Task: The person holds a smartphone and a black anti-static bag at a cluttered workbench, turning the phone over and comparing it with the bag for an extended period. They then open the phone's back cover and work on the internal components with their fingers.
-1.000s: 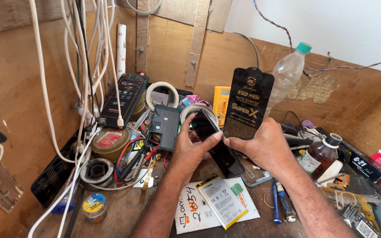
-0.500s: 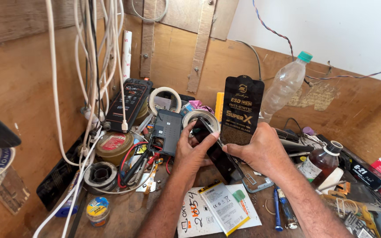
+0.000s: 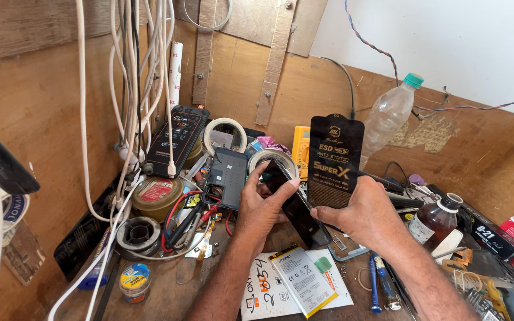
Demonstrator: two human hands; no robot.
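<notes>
Hands meet over a cluttered tabletop (image 3: 209, 291), both closed on one dark phone (image 3: 295, 205) held tilted between them. The left hand (image 3: 260, 205) wraps the phone's upper end, its fingers (image 3: 281, 190) curled over the edge with the thumb laid along the near side. The right hand (image 3: 364, 214) grips the phone's lower part and also pinches a black screen-protector sleeve (image 3: 335, 157), which stands upright just above its fingers (image 3: 328, 213). Just beyond the left fingers lie a tape roll (image 3: 272, 157) and a grey phone back (image 3: 228, 175); further beyond stands a white tape ring (image 3: 224, 134). Below the fingers, near the wrists, a flat battery (image 3: 301, 279) rests on a scribbled paper (image 3: 263, 294). To the right of the right fingers are a brown bottle (image 3: 435, 220) and, beyond them, a clear plastic bottle (image 3: 391, 113) leaning on the wall. Blue screwdrivers (image 3: 379, 285) lie beside the right wrist. White cables (image 3: 126, 89) hang well to the left of the left fingers.
</notes>
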